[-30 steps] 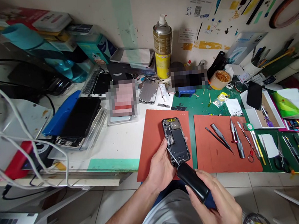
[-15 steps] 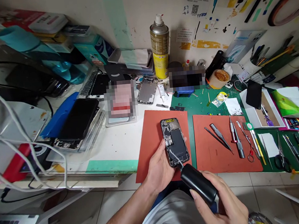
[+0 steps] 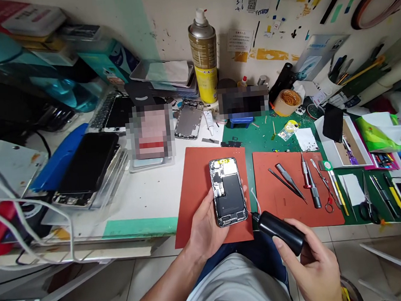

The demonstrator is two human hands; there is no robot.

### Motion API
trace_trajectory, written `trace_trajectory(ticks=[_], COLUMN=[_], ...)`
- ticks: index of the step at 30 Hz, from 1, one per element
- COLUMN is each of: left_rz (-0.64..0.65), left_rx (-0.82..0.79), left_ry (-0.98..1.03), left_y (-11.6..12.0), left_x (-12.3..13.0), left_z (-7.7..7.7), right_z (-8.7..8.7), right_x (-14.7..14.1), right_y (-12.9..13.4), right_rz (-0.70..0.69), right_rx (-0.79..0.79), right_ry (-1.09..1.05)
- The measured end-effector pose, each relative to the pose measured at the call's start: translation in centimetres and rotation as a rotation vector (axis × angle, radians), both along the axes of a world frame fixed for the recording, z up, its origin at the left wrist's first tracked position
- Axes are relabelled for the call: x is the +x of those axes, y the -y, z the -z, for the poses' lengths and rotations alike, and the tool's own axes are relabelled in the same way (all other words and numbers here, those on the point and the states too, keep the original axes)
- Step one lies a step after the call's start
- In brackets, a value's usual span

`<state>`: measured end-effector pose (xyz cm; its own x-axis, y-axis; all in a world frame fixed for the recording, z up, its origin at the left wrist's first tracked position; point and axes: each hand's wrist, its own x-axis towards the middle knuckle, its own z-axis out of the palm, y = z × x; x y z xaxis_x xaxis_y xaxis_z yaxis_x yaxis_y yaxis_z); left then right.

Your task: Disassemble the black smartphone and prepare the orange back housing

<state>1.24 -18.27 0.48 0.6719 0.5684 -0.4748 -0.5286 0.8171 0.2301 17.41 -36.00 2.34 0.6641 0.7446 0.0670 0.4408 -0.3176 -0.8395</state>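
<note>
My left hand (image 3: pixel 209 224) is wrapped round an opened phone (image 3: pixel 228 192), holding it tilted above a reddish-brown mat (image 3: pixel 191 207). Its circuit board, black battery and yellow part at the top edge face up. In my right hand (image 3: pixel 313 257) is a black bottle (image 3: pixel 281 231), gripped between thumb and fingers. From its front end comes a dark tip, and a thin whitish strip curves upward. This tip is to the right of the phone's lower corner, with a small gap between them.
On the right-hand mat (image 3: pixel 275 205) lie tweezers (image 3: pixel 290 180), a screwdriver (image 3: pixel 306 171) and other tools. Scissors (image 3: pixel 367 201) rest farther right. A yellow spray can (image 3: pixel 204 59) stands at the back. Left are a dark-screened phone (image 3: pixel 87 165) and white cables (image 3: pixel 18 199).
My right hand has drawn the bottle to the right, off the phone's lower part. The phone's face now catches more light. The whole view has shifted slightly.
</note>
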Motion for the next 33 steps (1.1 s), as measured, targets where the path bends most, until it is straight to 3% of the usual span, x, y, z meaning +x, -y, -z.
trace_trajectory(ticks=[7, 13, 19, 33], left_rz=[0.004, -0.001, -0.011, -0.014], left_rx=[0.004, 0.0, 0.033, 0.053], left_ry=[-0.003, -0.012, -0.011, -0.01], left_y=[-0.1, 0.1, 0.3, 0.2], left_x=[-0.1, 0.1, 0.2, 0.2], left_z=[0.0, -0.1, 0.0, 0.0], right_z=[-0.1, -1.6, -2.1, -3.0], right_x=[-0.7, -1.4, -1.7, -1.8], right_y=[-0.5, -1.8, -1.9, -2.9], right_rz=[-0.071, -0.175, -0.259, -0.272], right_rx=[0.011, 0.112, 0.096, 0.166], right_ry=[0.153, 0.352, 0.433, 0.558])
